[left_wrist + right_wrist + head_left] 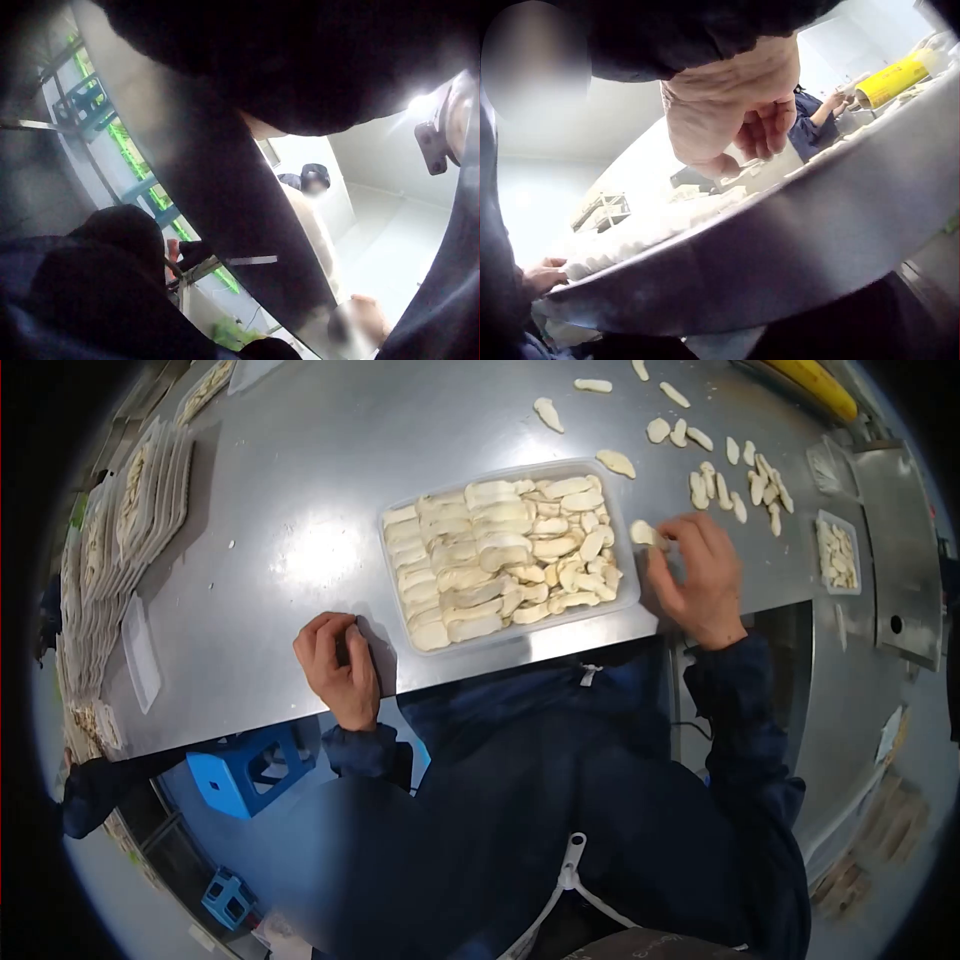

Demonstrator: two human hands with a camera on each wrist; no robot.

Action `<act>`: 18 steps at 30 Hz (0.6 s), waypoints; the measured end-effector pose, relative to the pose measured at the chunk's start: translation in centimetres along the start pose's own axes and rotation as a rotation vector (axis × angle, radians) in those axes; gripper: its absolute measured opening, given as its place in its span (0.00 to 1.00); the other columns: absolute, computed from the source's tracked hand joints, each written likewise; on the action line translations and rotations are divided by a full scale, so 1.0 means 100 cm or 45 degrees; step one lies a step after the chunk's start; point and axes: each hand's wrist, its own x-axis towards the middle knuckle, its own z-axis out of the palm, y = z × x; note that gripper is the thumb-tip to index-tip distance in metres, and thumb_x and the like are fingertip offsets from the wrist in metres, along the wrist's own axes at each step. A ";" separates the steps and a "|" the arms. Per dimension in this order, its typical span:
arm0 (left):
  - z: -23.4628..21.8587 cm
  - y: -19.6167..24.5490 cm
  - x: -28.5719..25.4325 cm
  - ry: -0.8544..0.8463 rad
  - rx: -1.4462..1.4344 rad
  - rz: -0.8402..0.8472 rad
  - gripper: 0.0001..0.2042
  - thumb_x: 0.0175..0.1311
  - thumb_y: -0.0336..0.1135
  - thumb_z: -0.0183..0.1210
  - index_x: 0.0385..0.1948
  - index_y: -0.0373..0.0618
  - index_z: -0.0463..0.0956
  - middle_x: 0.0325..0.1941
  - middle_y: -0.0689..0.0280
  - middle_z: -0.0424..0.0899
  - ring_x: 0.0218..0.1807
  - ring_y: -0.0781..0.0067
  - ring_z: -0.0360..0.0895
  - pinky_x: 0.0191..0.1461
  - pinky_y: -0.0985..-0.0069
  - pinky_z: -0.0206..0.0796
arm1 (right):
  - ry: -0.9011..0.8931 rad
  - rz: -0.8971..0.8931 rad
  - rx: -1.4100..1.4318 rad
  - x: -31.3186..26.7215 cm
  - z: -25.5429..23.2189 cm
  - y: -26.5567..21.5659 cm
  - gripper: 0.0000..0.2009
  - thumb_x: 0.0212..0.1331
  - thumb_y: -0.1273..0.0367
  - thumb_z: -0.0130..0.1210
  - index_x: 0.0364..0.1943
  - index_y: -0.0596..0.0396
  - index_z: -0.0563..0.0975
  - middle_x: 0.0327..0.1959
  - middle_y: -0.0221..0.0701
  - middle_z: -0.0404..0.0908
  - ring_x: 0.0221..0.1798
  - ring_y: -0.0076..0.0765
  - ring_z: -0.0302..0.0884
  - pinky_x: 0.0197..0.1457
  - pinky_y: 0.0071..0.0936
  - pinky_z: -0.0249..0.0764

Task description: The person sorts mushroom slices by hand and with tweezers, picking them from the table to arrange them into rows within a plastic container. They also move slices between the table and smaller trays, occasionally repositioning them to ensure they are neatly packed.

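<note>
Pinching one cream-white, flat, mushroom-like slice (642, 533) by its near end: right hand (705, 580), thumb against the bent fingers, just outside the 3 o'clock side of the shallow, clear plastic tray (629, 575). Slice's free end points to about 10 o'clock, off the fingers.

Tray sits on the brushed-metal table (300, 490) near the person's edge. Slices inside lie in overlapping rows on the 9 o'clock half, more jumbled toward 3. More loose slices (697, 490) lie around 1 to 2 o'clock; one pale slice (616, 463) is right by the tray's 1 o'clock corner.

Left hand (343, 670) is at the table edge, off the tray's 8 o'clock side, fingers loosely curled, nothing seen in them. Left wrist view doesn't help; can't tell how firmly they rest on the metal.

Handling, my read: slice is light, soft, a bit bendy, probably damp, so slightly slick on smooth metal. Thin parts likely tear or dent under a hard squeeze. Best hold is a light pinch across the thicker end or both long edges, pads flat, no nails. Tray wall looks thin and flexy; loaded, it likely sags if lifted by one rim. Take it at 9 and 3 o'clock, palms low, keep level, or the overlapped rows slide.
</note>
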 end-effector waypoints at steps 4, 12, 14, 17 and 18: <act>0.000 0.001 0.000 -0.003 0.012 0.005 0.05 0.61 0.23 0.58 0.37 0.39 0.80 0.44 0.60 0.80 0.48 0.60 0.72 0.51 0.68 0.66 | -0.005 -0.242 0.226 0.020 0.023 -0.056 0.10 0.48 0.74 0.61 0.35 0.57 0.75 0.33 0.37 0.75 0.38 0.45 0.76 0.41 0.37 0.70; -0.001 0.001 -0.002 -0.031 0.020 -0.074 0.05 0.64 0.26 0.57 0.38 0.39 0.80 0.45 0.59 0.81 0.50 0.60 0.74 0.56 0.67 0.66 | -0.165 -0.296 0.280 0.028 0.055 -0.075 0.09 0.48 0.76 0.61 0.32 0.59 0.74 0.32 0.36 0.71 0.36 0.41 0.73 0.43 0.35 0.68; -0.001 0.001 -0.002 -0.028 0.019 -0.075 0.05 0.64 0.26 0.57 0.38 0.40 0.81 0.45 0.59 0.81 0.50 0.60 0.73 0.55 0.67 0.66 | -0.159 -0.295 0.279 0.026 0.059 -0.073 0.08 0.48 0.75 0.61 0.32 0.59 0.74 0.32 0.36 0.71 0.36 0.41 0.73 0.43 0.36 0.68; -0.001 0.000 -0.002 -0.026 0.023 -0.060 0.05 0.64 0.26 0.57 0.38 0.40 0.81 0.45 0.59 0.82 0.50 0.61 0.73 0.55 0.66 0.66 | -0.211 -0.249 0.301 0.026 0.057 -0.077 0.10 0.48 0.76 0.62 0.36 0.57 0.75 0.33 0.36 0.74 0.39 0.43 0.75 0.44 0.36 0.69; -0.001 -0.001 -0.002 -0.025 0.027 -0.052 0.05 0.64 0.26 0.57 0.38 0.40 0.81 0.45 0.59 0.82 0.50 0.61 0.73 0.55 0.66 0.66 | -0.210 -0.251 0.299 0.026 0.057 -0.077 0.10 0.48 0.76 0.62 0.36 0.57 0.75 0.33 0.36 0.74 0.39 0.43 0.75 0.44 0.36 0.69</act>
